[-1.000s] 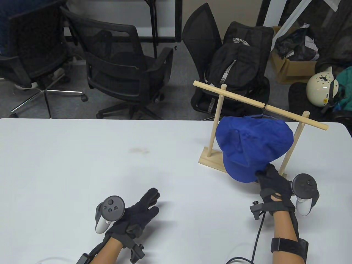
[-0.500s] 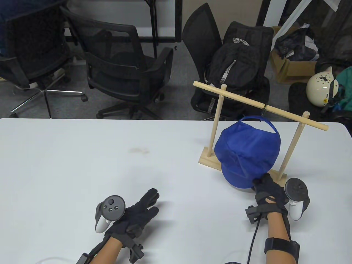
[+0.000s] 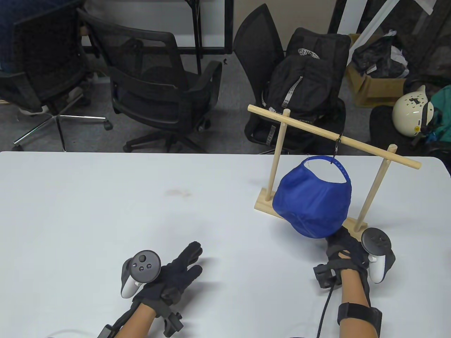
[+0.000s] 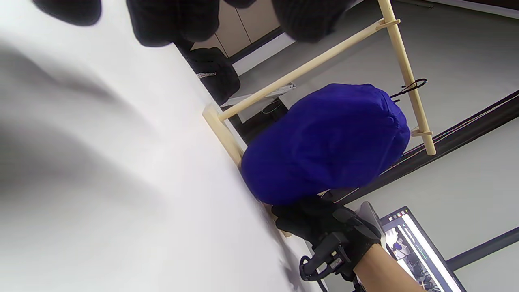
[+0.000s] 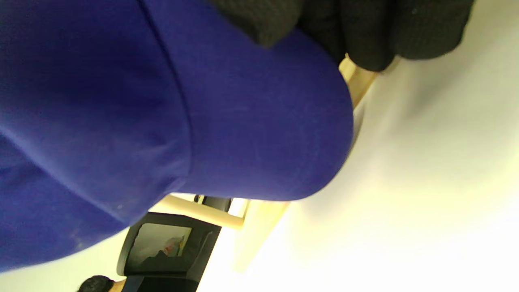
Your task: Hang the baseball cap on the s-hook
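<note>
A blue baseball cap hangs crown-down inside a wooden rack at the table's right. The top of its back strap meets the lower end of the black s-hook on the rack's crossbar. My right hand grips the cap's brim from below, near the rack's base. The right wrist view shows my fingers on the brim of the cap. My left hand rests flat on the table, fingers stretched out, holding nothing. The left wrist view shows the cap and hook.
The white table has a faint stain left of centre. Beyond its far edge stand office chairs, a black backpack, a cardboard box and a white helmet.
The cap has dropped and tipped, so its strap loop now stands open at the s-hook. My right hand has drawn back toward me with the brim. My left hand has stayed still.
</note>
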The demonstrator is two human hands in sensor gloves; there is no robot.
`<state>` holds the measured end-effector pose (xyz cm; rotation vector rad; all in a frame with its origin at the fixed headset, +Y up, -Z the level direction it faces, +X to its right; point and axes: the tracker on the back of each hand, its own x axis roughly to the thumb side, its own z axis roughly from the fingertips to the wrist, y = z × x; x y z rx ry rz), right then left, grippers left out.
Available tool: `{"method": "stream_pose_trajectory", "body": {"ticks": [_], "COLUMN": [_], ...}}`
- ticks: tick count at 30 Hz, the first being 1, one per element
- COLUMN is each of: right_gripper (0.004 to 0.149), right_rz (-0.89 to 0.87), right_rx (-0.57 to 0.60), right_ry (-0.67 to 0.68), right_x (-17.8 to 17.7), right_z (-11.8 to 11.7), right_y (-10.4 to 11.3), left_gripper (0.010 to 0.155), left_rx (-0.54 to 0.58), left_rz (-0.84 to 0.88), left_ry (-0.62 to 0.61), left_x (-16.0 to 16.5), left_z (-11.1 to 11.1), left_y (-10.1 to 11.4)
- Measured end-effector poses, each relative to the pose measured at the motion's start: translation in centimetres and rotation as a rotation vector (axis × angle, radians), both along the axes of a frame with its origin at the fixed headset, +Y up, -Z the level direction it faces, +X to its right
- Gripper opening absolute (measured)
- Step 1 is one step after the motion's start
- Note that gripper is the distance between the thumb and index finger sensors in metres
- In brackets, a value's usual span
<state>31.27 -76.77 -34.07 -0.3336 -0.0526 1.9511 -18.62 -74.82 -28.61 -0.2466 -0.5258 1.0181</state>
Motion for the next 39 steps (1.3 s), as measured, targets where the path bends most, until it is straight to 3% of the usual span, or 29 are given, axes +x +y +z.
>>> {"method": "stream_pose_trajectory", "body": {"ticks": [7,14,21,26,32,36,39], "right_gripper": [0.068,0.083,0.087,0.091,0.095,0.1,0.103], "right_rz": [0.064,0.263,0.447,0.708,0.799,1.02,1.075], "right_rx": [-0.065,-0.019,0.053,0.183,0.32,0.385,0.439], "right_ry": [0.061,0.064,0.081,0.111,0.177,0.21,0.254], "right_x": [-0.2,0.0,-0.1,-2.7,-6.6,-10.3,-12.5], "right_z": [1.0,3.0,5.7,8.5,10.8,12.0,12.4], "right_y": [2.2,6.7,10.5,12.9,14.6,15.3,15.3], "left_gripper": [0.078,0.08,0.082,0.085,0.087,0.088,0.088], "left_rx": [0.024,0.099,0.208,0.367,0.471,0.558,0.601], "left_rz": [-0.009,-0.021,-0.1,-0.232,-0.332,-0.439,-0.489], "left_ry": [-0.004,0.003,0.008,0.053,0.112,0.178,0.207], "left_x": [-0.2,-0.6,-0.6,-0.7,-0.8,-0.8,-0.9], "left_z": [0.0,0.6,1.2,2.0,2.8,3.2,3.3], "left_y": [0.3,1.8,3.5,5.0,6.0,6.3,6.2]}}
